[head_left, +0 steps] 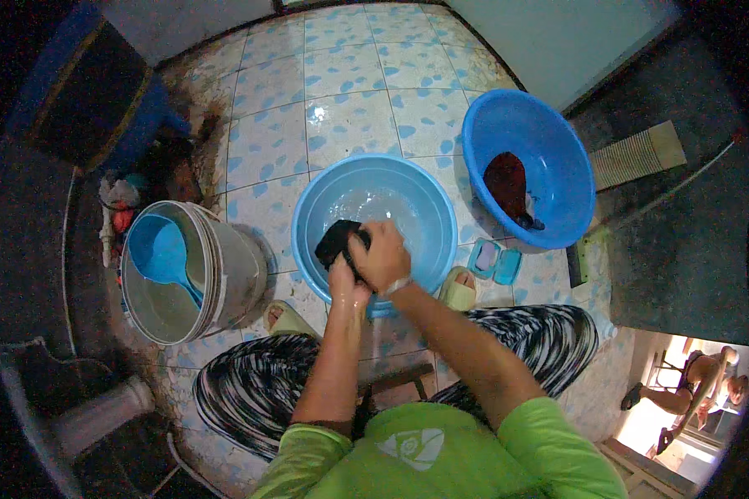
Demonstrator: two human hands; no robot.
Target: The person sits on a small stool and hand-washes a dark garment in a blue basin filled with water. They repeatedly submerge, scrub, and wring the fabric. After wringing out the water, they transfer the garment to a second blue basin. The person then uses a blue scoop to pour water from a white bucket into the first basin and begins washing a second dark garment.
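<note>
Over the light blue plastic basin [421, 181], which stands between my feet with shallow water in it, my two hands grip a dark cloth [336, 243]. My left hand [347, 284] holds the cloth from below, its palm mostly hidden. Across the top of the cloth lies my right hand [379, 256], with a pale band at its wrist. The cloth is bunched, and its far end sticks out to the left. An opened turquoise soap box [507, 267] with a bar of soap [487, 256] lies right of the basin.
A darker blue basin [558, 156] with a dark red cloth [505, 181] stands at the right, beside a ridged washboard [633, 156]. At the left is a white bucket [225, 274] with a blue dipper [162, 249]. Another person [702, 380] is at the far lower right.
</note>
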